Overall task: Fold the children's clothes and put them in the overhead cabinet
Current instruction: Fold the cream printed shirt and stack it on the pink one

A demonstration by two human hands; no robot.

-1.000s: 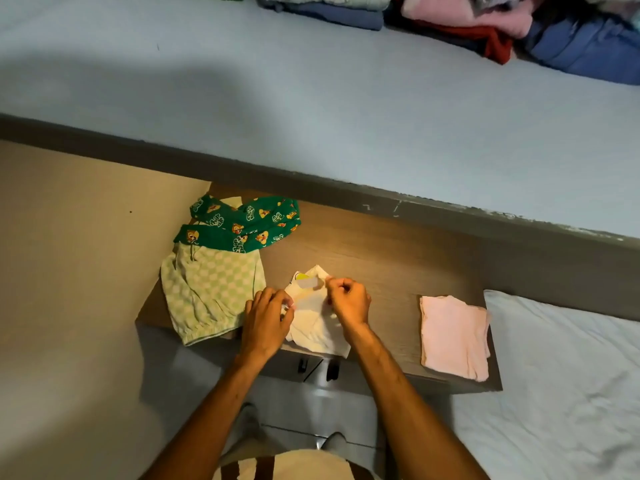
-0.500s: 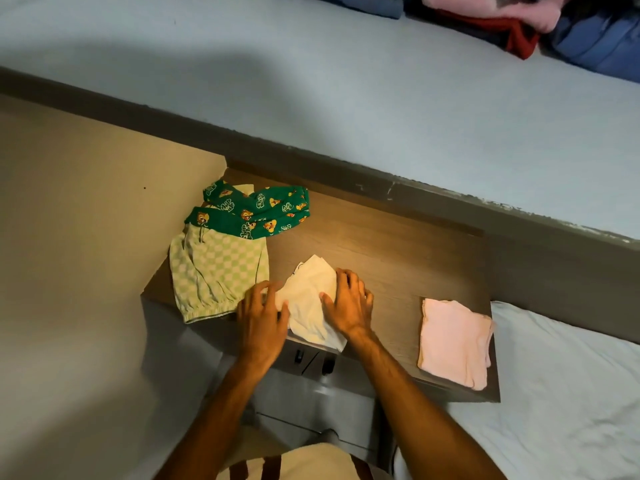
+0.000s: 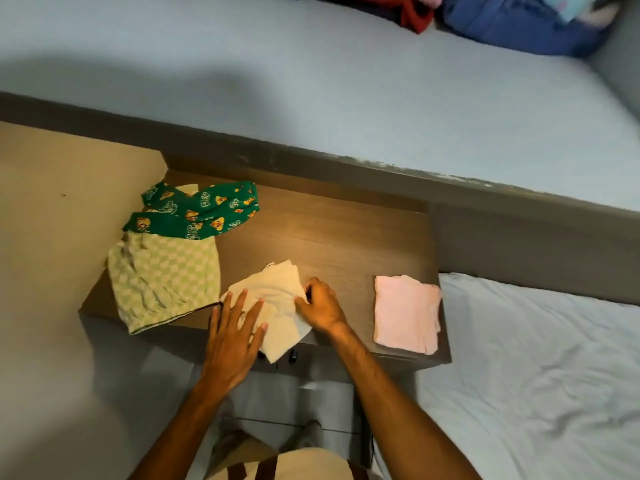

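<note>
The clothes pile (image 3: pixel 512 26) is blurred and cut off by the top edge.

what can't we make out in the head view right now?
- Overhead cabinet: not in frame at all.
- Clothes pile on the far shelf: cut off by the top edge and blurred; items can't be counted.
- Cream garment: partly covered by the left hand and right hand; its type is unclear.
- Small dark object under the desk edge: too small to identify.

Both forearms bare, no sleeves or jewellery visible; beige garment w/ dark stripes (image 3: pixel 304 464) at frame bottom.
</note>
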